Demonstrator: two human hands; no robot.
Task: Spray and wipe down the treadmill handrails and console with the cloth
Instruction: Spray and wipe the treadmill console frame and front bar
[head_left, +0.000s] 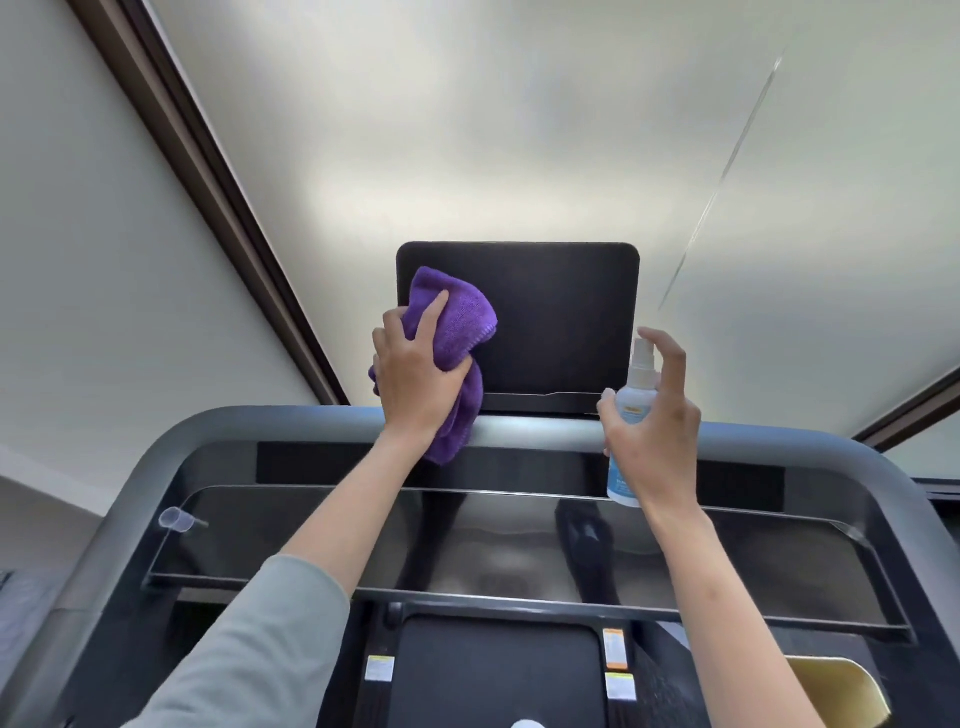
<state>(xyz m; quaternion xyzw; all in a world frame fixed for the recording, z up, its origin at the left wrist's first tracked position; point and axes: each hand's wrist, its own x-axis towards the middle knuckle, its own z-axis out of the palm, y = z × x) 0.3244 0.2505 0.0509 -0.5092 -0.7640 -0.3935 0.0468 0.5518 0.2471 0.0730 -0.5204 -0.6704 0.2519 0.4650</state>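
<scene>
The treadmill's black console screen (561, 312) stands upright above the grey curved handrail (530, 428). My left hand (415, 379) grips a bunched purple cloth (457, 317) against the screen's left side, and the cloth's tail hangs down over the handrail. My right hand (654, 431) holds a small white spray bottle (631, 410) upright at the screen's lower right corner. Its forefinger is raised and curled above the nozzle.
A glossy black tray panel (519, 540) lies below the handrail, with a small clear cup-like piece (174, 519) at its left end. The treadmill belt (493, 670) runs beneath. A frosted window and dark frame (223, 197) fill the background. A gold object (831, 686) sits at bottom right.
</scene>
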